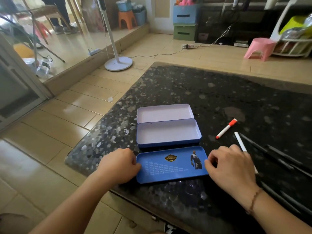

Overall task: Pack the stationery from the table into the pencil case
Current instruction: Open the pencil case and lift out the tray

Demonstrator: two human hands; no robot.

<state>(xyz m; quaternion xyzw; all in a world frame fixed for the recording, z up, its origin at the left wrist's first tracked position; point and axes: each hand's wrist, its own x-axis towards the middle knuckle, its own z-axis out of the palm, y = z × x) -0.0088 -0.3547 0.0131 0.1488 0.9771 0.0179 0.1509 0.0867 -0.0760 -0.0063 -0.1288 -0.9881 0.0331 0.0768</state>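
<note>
Head view: dark speckled table; blue tin pencil case at centre, open, both white-lined halves facing up. Blue printed tray at 6 o'clock of the case, lying flat; left hand pinches its left end with curled fingers, right hand pinches its right end. Red-capped marker at 3 o'clock of the case; white pen and black pencils beyond it, partly behind the right hand
</note>
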